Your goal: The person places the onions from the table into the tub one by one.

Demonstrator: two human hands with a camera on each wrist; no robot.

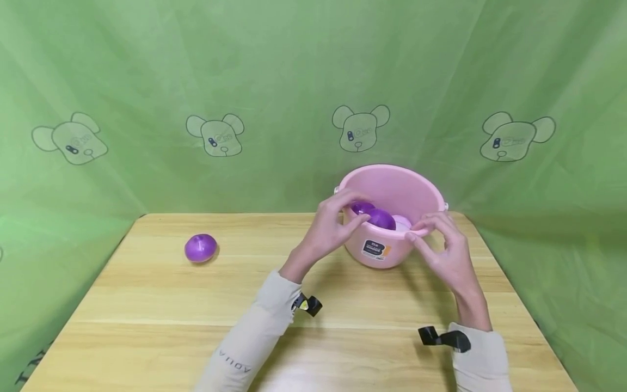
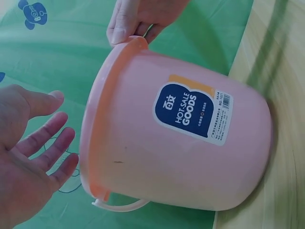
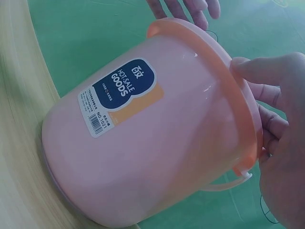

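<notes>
A pink bucket (image 1: 399, 255) stands on the table, a printed label (image 2: 190, 112) on its side. Several rounded things lie inside it: a purple ball (image 1: 381, 219), another purple one partly behind the left fingers, and a pale pink-white one (image 1: 403, 223). My left hand (image 1: 334, 220) is at the bucket's left rim, fingers spread and holding nothing; the left wrist view shows these fingers (image 2: 53, 128) apart from one another. With thumb and fingers, my right hand (image 1: 447, 253) pinches the front right of the rim, the thumb (image 3: 259, 70) lying outside it.
Another shiny purple ball (image 1: 201, 248) lies on the left of the wooden table (image 1: 161, 316). Behind and at the sides hangs a green cloth (image 1: 284, 65) with bear-head drawings. A white handle (image 2: 121, 206) hangs from the bucket.
</notes>
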